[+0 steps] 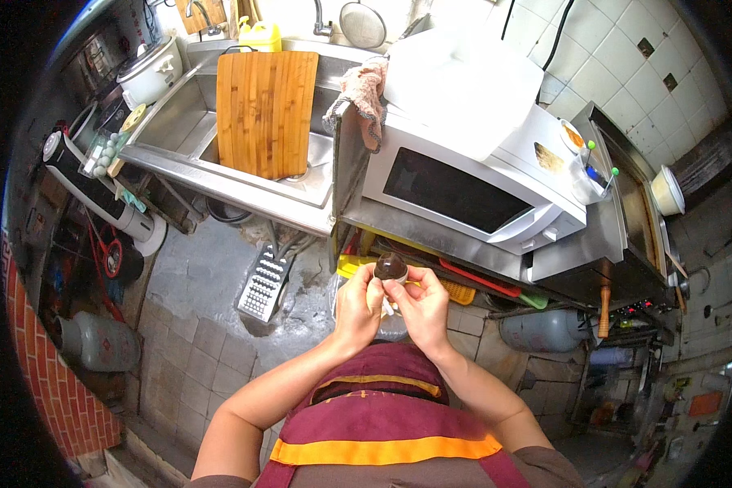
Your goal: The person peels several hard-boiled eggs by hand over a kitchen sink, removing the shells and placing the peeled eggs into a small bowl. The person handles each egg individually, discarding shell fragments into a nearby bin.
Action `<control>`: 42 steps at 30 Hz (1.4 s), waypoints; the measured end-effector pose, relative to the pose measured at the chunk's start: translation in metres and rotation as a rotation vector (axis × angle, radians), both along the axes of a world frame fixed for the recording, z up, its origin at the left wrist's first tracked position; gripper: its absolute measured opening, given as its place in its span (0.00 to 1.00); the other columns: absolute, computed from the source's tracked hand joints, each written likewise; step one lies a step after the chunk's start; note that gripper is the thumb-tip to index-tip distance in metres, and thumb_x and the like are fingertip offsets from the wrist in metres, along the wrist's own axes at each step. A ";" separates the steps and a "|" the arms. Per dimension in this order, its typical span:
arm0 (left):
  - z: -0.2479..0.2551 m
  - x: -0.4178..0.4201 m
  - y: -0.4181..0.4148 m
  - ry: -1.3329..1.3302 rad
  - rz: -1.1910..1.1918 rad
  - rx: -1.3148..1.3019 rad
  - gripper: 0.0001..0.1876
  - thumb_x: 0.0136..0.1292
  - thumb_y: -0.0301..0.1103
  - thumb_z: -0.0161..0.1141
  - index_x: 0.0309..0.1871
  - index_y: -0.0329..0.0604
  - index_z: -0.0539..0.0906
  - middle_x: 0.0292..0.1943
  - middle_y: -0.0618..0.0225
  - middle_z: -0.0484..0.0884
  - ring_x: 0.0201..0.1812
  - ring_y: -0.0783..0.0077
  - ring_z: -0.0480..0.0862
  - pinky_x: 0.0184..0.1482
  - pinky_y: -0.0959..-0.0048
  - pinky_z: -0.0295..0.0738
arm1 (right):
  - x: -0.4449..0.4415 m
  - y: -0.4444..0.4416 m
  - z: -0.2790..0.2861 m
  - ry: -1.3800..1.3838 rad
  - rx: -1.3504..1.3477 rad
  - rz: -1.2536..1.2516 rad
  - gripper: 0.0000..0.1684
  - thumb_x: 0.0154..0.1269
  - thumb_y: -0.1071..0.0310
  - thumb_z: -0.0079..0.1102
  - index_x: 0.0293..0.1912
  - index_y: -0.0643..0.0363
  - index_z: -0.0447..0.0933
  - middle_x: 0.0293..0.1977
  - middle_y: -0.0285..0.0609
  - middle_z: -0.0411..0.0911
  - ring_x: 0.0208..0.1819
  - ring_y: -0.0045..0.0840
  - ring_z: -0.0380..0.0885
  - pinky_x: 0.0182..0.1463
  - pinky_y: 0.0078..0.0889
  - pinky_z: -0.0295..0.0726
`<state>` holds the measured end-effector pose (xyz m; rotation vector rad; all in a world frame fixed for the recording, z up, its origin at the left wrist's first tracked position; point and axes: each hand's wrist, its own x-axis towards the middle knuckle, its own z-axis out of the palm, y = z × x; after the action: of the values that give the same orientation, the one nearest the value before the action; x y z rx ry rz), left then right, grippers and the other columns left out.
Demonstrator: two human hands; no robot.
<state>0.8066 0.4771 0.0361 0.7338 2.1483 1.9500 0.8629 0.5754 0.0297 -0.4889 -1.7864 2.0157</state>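
Observation:
Between both hands, in front of the maroon apron, is a dark brown, glossy egg, its lower part wrapped in a pale shell or cover. My left hand pinches its left side with thumb and fingers. From the right, my right hand grips the pale lower part, the two thumbs close together beneath the dark top. Below the hands, partly hidden by them, is a clear plastic bag or container with pale pieces in it.
A steel sink with a bamboo cutting board across it stands ahead left. A white microwave is ahead right on a steel counter. Gas cylinders stand on the floor at both sides.

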 end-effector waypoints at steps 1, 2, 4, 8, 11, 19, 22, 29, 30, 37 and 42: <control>0.000 0.001 0.000 -0.022 -0.007 0.005 0.12 0.64 0.32 0.45 0.42 0.31 0.72 0.26 0.60 0.79 0.27 0.72 0.79 0.29 0.74 0.73 | -0.001 0.001 -0.001 0.014 -0.012 -0.005 0.14 0.58 0.76 0.55 0.43 0.69 0.66 0.36 0.45 0.74 0.35 0.20 0.76 0.38 0.19 0.78; 0.001 0.001 0.000 -0.044 -0.015 0.010 0.12 0.64 0.32 0.44 0.42 0.32 0.72 0.26 0.60 0.78 0.27 0.72 0.79 0.29 0.74 0.73 | -0.001 0.001 -0.001 0.028 -0.024 -0.010 0.14 0.58 0.76 0.55 0.43 0.69 0.66 0.36 0.44 0.74 0.35 0.20 0.76 0.37 0.19 0.77; 0.002 0.001 0.001 -0.071 -0.007 0.006 0.12 0.65 0.33 0.43 0.42 0.33 0.72 0.25 0.61 0.78 0.27 0.72 0.79 0.30 0.75 0.73 | -0.002 0.001 0.000 0.037 -0.030 -0.011 0.14 0.58 0.75 0.55 0.43 0.69 0.66 0.35 0.44 0.75 0.34 0.20 0.76 0.37 0.19 0.77; -0.006 -0.002 0.001 -0.018 0.016 -0.063 0.13 0.66 0.34 0.42 0.41 0.34 0.73 0.24 0.64 0.77 0.27 0.74 0.78 0.30 0.76 0.72 | -0.003 0.000 0.008 0.035 -0.098 -0.030 0.14 0.59 0.73 0.55 0.43 0.69 0.67 0.35 0.43 0.75 0.32 0.19 0.76 0.36 0.18 0.77; -0.008 -0.004 0.001 -0.161 -0.012 0.051 0.12 0.65 0.33 0.40 0.39 0.35 0.73 0.23 0.67 0.77 0.25 0.77 0.76 0.29 0.78 0.71 | -0.002 0.005 0.008 0.022 -0.139 0.012 0.14 0.60 0.72 0.54 0.44 0.69 0.68 0.35 0.41 0.75 0.31 0.17 0.75 0.36 0.17 0.76; -0.013 -0.018 0.002 -0.580 -0.070 0.246 0.13 0.63 0.29 0.38 0.37 0.34 0.76 0.24 0.72 0.75 0.23 0.84 0.69 0.26 0.85 0.65 | 0.005 0.022 0.002 0.017 -0.315 0.174 0.12 0.63 0.70 0.49 0.46 0.66 0.69 0.36 0.39 0.74 0.32 0.16 0.73 0.37 0.16 0.73; -0.019 -0.021 0.002 -0.708 -0.120 0.350 0.13 0.63 0.29 0.38 0.36 0.34 0.75 0.24 0.71 0.75 0.23 0.83 0.70 0.26 0.85 0.66 | 0.007 0.026 0.003 0.020 -0.437 0.246 0.12 0.64 0.68 0.47 0.45 0.64 0.69 0.36 0.38 0.74 0.32 0.16 0.73 0.37 0.16 0.73; -0.017 -0.025 0.002 -0.868 -0.221 0.504 0.12 0.61 0.29 0.39 0.37 0.33 0.74 0.28 0.67 0.75 0.26 0.82 0.71 0.30 0.86 0.67 | 0.011 0.032 0.002 0.043 -0.660 0.354 0.13 0.66 0.66 0.46 0.46 0.63 0.69 0.37 0.37 0.74 0.34 0.15 0.72 0.39 0.17 0.72; -0.015 -0.024 0.002 -0.886 -0.227 0.531 0.12 0.61 0.29 0.40 0.37 0.33 0.74 0.29 0.66 0.75 0.27 0.82 0.72 0.31 0.86 0.68 | 0.011 0.032 0.003 0.047 -0.659 0.337 0.13 0.65 0.66 0.46 0.46 0.63 0.69 0.36 0.37 0.73 0.34 0.15 0.72 0.39 0.17 0.72; -0.007 -0.013 0.004 -0.934 -0.266 0.532 0.11 0.61 0.34 0.49 0.41 0.35 0.73 0.29 0.71 0.74 0.27 0.85 0.70 0.31 0.88 0.65 | 0.007 0.024 0.006 0.070 -0.463 0.230 0.12 0.65 0.68 0.47 0.46 0.63 0.68 0.37 0.37 0.73 0.34 0.16 0.72 0.39 0.17 0.72; -0.012 -0.009 0.006 -0.794 -0.254 0.428 0.13 0.60 0.36 0.55 0.42 0.36 0.74 0.28 0.76 0.72 0.25 0.89 0.66 0.27 0.88 0.59 | 0.005 0.018 0.006 0.058 -0.328 0.112 0.12 0.63 0.69 0.49 0.46 0.63 0.67 0.38 0.37 0.72 0.35 0.17 0.72 0.39 0.19 0.73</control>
<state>0.7977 0.4830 0.0238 0.1864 1.1453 2.0831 0.8680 0.5931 0.0353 -0.4272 -1.4838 2.3908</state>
